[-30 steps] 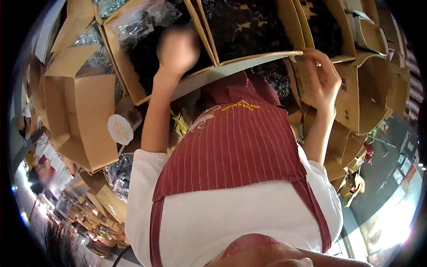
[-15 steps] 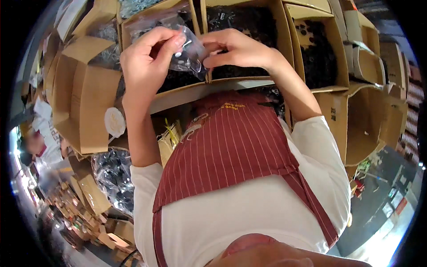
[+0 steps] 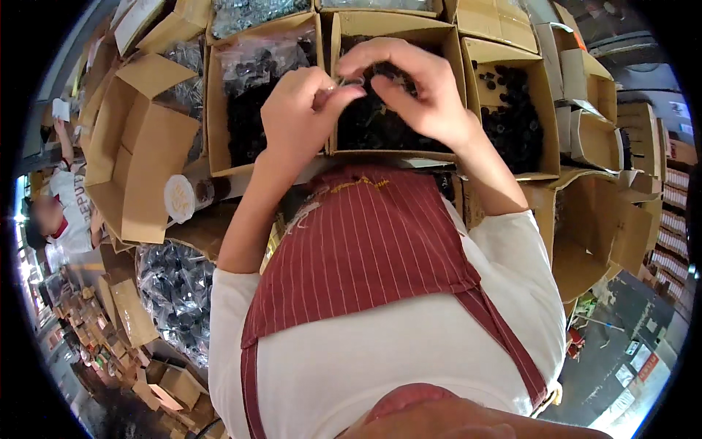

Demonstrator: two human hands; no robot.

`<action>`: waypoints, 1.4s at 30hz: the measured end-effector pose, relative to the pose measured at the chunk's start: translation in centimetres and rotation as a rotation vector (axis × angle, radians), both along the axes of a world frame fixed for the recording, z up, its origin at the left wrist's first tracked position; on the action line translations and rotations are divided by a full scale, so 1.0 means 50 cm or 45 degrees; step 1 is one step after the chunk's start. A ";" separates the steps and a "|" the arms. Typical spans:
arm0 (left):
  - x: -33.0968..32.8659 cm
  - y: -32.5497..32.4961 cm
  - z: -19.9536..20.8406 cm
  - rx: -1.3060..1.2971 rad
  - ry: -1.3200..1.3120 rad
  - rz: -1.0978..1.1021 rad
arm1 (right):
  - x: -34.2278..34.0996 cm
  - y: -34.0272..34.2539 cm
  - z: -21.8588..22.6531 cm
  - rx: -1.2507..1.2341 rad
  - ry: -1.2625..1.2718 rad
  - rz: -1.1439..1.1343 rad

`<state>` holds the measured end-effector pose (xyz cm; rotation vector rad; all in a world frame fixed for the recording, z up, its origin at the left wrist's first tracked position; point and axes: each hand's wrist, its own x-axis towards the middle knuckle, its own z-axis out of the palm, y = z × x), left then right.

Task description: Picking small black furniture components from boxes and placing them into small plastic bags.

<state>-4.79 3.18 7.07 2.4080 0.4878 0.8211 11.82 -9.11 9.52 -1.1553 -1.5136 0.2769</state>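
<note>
My left hand (image 3: 298, 117) is closed in a pinch, thumb pointing right. A small sliver of clear plastic bag (image 3: 349, 82) shows at its fingertips. My right hand (image 3: 428, 91) curves in from the other side, index fingertip at the same plastic and thumb a little apart from it. Most of the bag is hidden by the fingers. Both hands are above a cardboard box (image 3: 398, 28) of small black parts (image 3: 369, 132). In the box on the left, clear plastic bags (image 3: 259, 62) lie over more black parts.
Another box of black round parts (image 3: 515, 117) stands right of the middle one. Empty-looking open cartons flank me, one left (image 3: 157, 168) and one right (image 3: 585, 227). Bagged dark parts (image 3: 175, 293) fill a carton at lower left. A person (image 3: 69, 208) is at the far left.
Both hands have moved right, over the middle box. The bag, spread out between them before, now shows only as a sliver. The view has shifted, showing more of the boxes.
</note>
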 end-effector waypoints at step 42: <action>0.191 0.037 -0.204 -1.516 -0.414 -0.198 | 0.220 0.063 -0.366 -1.353 -1.292 -0.846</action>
